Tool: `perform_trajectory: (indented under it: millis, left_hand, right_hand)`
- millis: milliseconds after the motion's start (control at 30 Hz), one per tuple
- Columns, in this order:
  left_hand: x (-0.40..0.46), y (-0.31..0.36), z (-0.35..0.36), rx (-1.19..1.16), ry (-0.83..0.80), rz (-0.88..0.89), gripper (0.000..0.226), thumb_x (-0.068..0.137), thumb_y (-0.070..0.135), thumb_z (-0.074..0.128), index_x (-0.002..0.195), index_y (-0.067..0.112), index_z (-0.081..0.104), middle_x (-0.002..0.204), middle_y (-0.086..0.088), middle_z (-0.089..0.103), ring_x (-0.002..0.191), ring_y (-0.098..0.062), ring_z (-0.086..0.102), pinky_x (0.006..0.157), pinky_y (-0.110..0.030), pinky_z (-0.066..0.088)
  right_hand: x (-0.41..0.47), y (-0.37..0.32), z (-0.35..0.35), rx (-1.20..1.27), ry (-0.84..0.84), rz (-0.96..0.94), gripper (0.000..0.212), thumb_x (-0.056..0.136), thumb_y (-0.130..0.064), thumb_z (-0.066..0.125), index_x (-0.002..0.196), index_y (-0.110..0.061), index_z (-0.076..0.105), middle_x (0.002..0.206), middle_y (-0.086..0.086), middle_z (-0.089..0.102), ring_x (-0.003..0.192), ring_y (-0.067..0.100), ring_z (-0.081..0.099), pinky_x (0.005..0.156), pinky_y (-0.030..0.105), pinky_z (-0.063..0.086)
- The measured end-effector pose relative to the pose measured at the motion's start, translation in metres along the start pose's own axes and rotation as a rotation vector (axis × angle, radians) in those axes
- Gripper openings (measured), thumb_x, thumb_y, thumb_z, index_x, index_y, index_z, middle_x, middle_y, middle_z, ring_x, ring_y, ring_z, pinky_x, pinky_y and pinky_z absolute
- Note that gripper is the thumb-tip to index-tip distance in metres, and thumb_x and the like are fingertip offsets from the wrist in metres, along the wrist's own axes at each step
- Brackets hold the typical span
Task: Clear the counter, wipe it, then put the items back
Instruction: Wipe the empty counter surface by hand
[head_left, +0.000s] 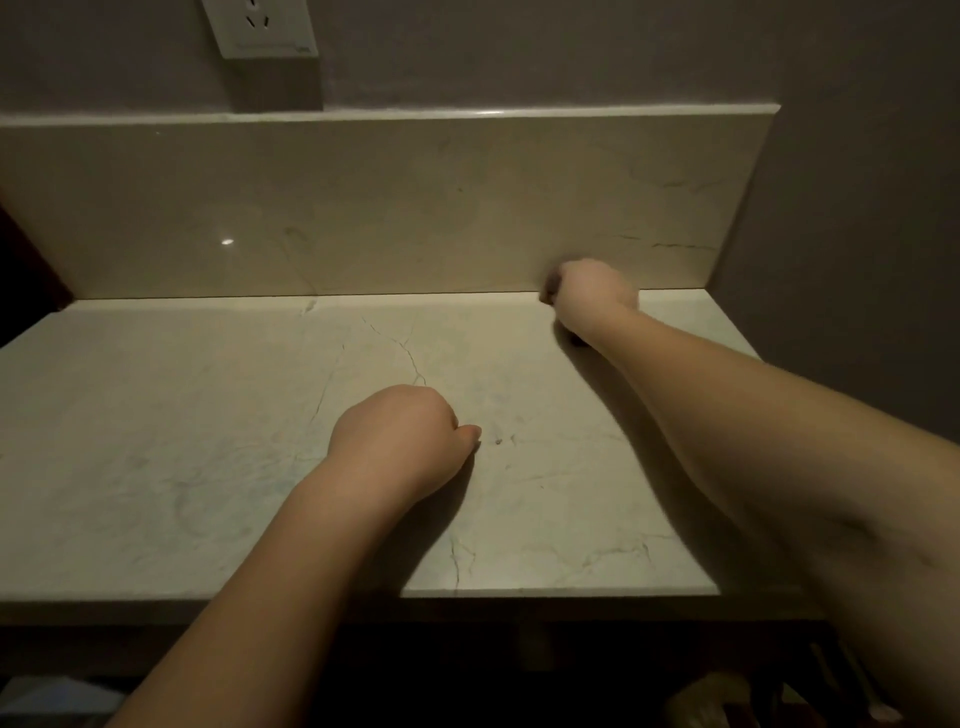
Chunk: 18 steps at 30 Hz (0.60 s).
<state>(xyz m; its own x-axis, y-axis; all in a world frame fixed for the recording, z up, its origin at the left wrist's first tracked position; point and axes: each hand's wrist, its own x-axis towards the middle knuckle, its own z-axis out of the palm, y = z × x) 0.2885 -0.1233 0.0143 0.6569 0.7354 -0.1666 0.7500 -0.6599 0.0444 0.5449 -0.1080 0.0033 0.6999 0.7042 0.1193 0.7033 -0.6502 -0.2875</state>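
The right hand is curled into a fist at the back of the counter, right where it meets the marble backsplash. Something dark peeks out beside and below the fingers, but whether the hand grasps it cannot be told. The right forearm stretches long and straight from the lower right corner. The left hand is also clenched, knuckles up, thumb tucked at the side, resting on the middle of the counter with nothing visible in it. Its forearm rises from the bottom edge. A wall socket sits above the backsplash, upper left.
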Motion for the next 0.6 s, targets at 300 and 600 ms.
perform_trajectory:
  millis: [300, 600]
  left_hand:
    - [0.0, 0.004, 0.0, 0.006, 0.017, -0.021, 0.048, 0.098, 0.053, 0.038, 0.105, 0.021, 0.072, 0.091, 0.002, 0.066, 0.084, -0.017, 0.061, 0.075, -0.033, 0.053]
    - [0.006, 0.008, 0.002, -0.008, 0.055, -0.092, 0.051, 0.098, 0.054, 0.036, 0.105, 0.019, 0.071, 0.089, 0.0, 0.064, 0.08, -0.017, 0.059, 0.068, -0.03, 0.047]
  right_hand:
    - [0.0, 0.074, -0.03, -0.02, -0.006, 0.098, 0.013, 0.09, -0.016, 0.057, 0.084, -0.023, 0.066, 0.109, 0.0, 0.067, 0.1, 0.026, 0.06, 0.083, 0.03, 0.048]
    - [-0.029, 0.013, -0.001, -0.028, -0.06, -0.36, 0.019, 0.091, -0.025, 0.056, 0.099, -0.038, 0.068, 0.103, -0.013, 0.066, 0.094, 0.018, 0.06, 0.074, 0.031, 0.048]
